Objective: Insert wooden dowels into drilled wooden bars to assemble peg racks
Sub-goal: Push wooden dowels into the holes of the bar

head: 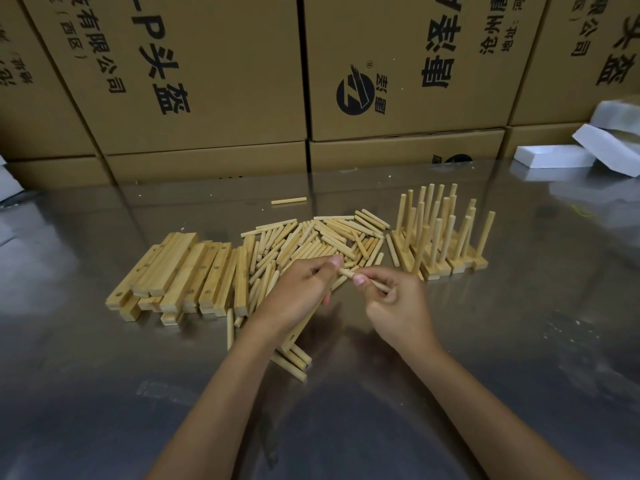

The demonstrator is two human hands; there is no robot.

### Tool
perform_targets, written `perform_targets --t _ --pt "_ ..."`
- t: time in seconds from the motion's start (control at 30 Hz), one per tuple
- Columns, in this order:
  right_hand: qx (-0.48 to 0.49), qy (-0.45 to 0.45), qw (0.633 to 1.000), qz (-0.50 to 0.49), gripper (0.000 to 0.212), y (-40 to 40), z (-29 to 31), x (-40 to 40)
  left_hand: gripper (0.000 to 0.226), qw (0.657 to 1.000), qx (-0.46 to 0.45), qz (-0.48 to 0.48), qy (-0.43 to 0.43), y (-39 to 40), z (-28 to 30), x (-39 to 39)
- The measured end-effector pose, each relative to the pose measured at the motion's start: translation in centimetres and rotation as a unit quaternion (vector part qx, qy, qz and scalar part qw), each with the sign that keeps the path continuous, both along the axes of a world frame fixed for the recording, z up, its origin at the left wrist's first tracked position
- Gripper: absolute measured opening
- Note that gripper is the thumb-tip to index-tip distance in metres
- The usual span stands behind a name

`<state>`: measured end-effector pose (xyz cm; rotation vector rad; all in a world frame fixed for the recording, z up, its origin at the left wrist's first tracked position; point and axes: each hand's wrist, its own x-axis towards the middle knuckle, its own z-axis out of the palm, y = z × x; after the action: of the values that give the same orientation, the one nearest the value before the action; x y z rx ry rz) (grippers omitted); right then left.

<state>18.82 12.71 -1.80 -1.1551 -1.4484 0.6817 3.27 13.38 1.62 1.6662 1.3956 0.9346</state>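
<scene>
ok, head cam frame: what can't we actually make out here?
- Head view: the bar under the left hand; hand and forearm cover most of it, so its holes are unseen.
- Head view: the dowel in the right hand; its middle is behind fingers.
- Head view: finished racks; pegs overlap, no count possible.
- Head view: cardboard boxes; cut off by the top edge.

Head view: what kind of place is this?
Probably a small workshop or packing area. Stacked cartons line the back, a metal table holds dowels and drilled bars, and finished racks stand at the right.
</scene>
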Motion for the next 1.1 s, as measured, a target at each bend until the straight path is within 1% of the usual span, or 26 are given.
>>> perform_targets --t 0.07,0.13,0.2,0.27,0.33,0.37,0.4,0.43,0.47,0.5,0.53,0.57,0.6,0.63,0.67,0.7,0.8,0.9,0.93,0.97,1.0,1.07,1.1 --pt "-0.019 0.025 0.999 0.006 0.021 0.0 0.5 -0.1 0.032 0.999 -0.022 0.004 -0.027 0.1 0.3 0.0" --pt "-0.04 0.045 0.998 0.018 0.021 0.0 1.1 0.0 0.035 0.998 -0.043 -0.005 -0.049 0.3 0.8 -0.3" --pt "-0.058 0.058 0.996 0.045 0.013 0.0 1.7 0.1 0.032 0.995 -0.066 -0.026 -0.064 0.4 1.2 -0.9" --pt "-0.091 0.093 0.989 0.075 0.006 -0.3 2.2 0.3 0.031 0.994 -0.073 -0.03 -0.073 0.5 1.3 -1.5" --pt "-0.127 0.155 0.977 0.076 0.017 -0.2 2.6 0.7 0.029 0.994 -0.066 -0.004 -0.088 0.6 1.2 -2.1" --pt "-0.134 0.181 0.972 0.061 0.022 0.0 2.8 0.9 0.029 0.993 -0.065 0.018 -0.101 0.8 1.2 -2.5" --pt "-0.131 0.193 0.972 0.04 0.026 0.2 2.8 1.2 0.029 0.99 -0.066 0.044 -0.117 0.9 1.2 -2.9" --pt "-0.118 0.18 0.976 0.018 0.026 0.4 2.5 1.5 0.03 0.986 -0.068 0.074 -0.134 1.1 1.1 -3.3" --pt "-0.091 0.13 0.987 -0.009 0.024 0.7 2.1 1.7 0.03 0.98 -0.071 0.107 -0.15 1.3 1.1 -3.6" --pt "-0.053 0.045 0.997 -0.027 0.021 0.8 1.6 1.8 0.031 0.973 -0.078 0.139 -0.166 1.4 1.1 -4.0" --pt "-0.02 -0.06 0.998 -0.023 0.026 0.9 1.1 1.7 0.033 0.965 -0.09 0.166 -0.184 1.5 1.1 -4.2" --pt "0.003 -0.17 0.985 0.0 0.039 1.0 0.5 1.3 0.035 0.955 -0.106 0.186 -0.204 1.6 1.1 -4.4" --pt "0.02 -0.273 0.961 0.027 0.05 1.1 -0.1 0.8 0.037 0.946 -0.124 0.199 -0.224 1.5 1.1 -4.4" --pt "0.03 -0.349 0.935 0.046 0.056 1.2 -0.5 0.2 0.038 0.937 -0.142 0.205 -0.244 1.5 1.1 -4.5" --pt "0.04 -0.392 0.917 0.058 0.055 1.3 -0.9 -0.4 0.04 0.931 -0.158 0.204 -0.259 1.4 1.2 -4.5" --pt "0.052 -0.412 0.908 0.063 0.05 1.3 -1.1 -1.0 0.042 0.926 -0.17 0.201 -0.272 1.4 1.2 -4.5" --pt "0.09 -0.404 0.908 0.065 0.027 1.1 -1.3 -1.6 0.04 0.916 -0.184 0.185 -0.303 1.4 1.2 -4.5" --pt "0.132 -0.426 0.891 0.082 0.012 0.5 -1.2 -1.7 0.029 0.906 -0.18 0.153 -0.351 1.4 1.2 -4.2" --pt "0.144 -0.419 0.892 0.091 0.01 0.3 -1.1 -1.8 0.027 0.902 -0.177 0.146 -0.365 1.5 1.1 -4.1" --pt "0.15 -0.39 0.903 0.098 0.012 0.0 -0.8 -2.0 0.026 0.899 -0.175 0.141 -0.375 1.5 1.0 -4.0" --pt "0.147 -0.334 0.925 0.103 0.016 -0.4 -0.4 -2.3 0.026 0.898 -0.172 0.139 -0.381 1.4 1.0 -3.9" --pt "0.132 -0.155 0.973 0.111 0.017 -1.0 0.7 -2.7 0.028 0.897 -0.165 0.139 -0.385 1.5 0.8 -3.7" --pt "0.132 -0.064 0.983 0.112 0.016 -1.4 1.2 -2.9 0.028 0.899 -0.162 0.142 -0.381 1.5 0.7 -3.6"
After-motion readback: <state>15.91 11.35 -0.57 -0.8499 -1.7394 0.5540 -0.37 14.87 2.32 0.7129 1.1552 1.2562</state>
